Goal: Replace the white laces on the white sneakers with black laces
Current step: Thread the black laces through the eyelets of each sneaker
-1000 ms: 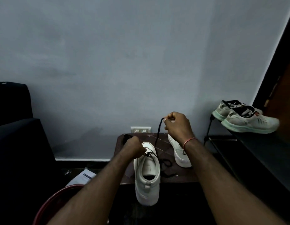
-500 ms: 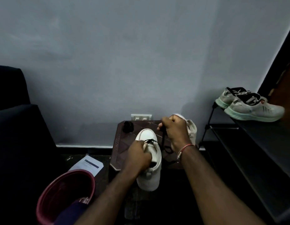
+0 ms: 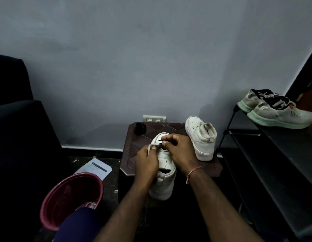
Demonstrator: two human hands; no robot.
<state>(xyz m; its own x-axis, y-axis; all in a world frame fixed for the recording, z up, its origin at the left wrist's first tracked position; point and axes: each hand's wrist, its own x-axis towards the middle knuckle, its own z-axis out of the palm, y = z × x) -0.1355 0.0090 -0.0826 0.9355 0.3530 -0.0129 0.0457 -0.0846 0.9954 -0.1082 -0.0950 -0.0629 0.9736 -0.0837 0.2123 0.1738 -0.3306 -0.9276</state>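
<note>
A white sneaker [image 3: 164, 179] lies on the small dark brown table [image 3: 134, 154], toe away from me and heel over the near edge. My left hand [image 3: 146, 165] grips its left eyelet flap. My right hand [image 3: 179, 151] pinches the black lace [image 3: 160, 142] at the lower eyelets. The rest of the lace is hidden under my hands. The second white sneaker [image 3: 200, 138] stands on the table's right side without a visible lace. A bundled black lace [image 3: 140, 128] sits at the table's far left corner.
A maroon bucket [image 3: 71, 198] stands on the floor at lower left, a white paper [image 3: 95, 169] beyond it. A dark shoe rack [image 3: 274, 154] at right carries a pair of grey-green sneakers [image 3: 277, 110]. A black chair [image 3: 17, 128] fills the left. A wall socket [image 3: 154, 118] sits behind the table.
My right hand came down from pulling the lace high and now pinches it at the eyelets. My left hand slid onto the shoe's flap. The camera tilted further down.
</note>
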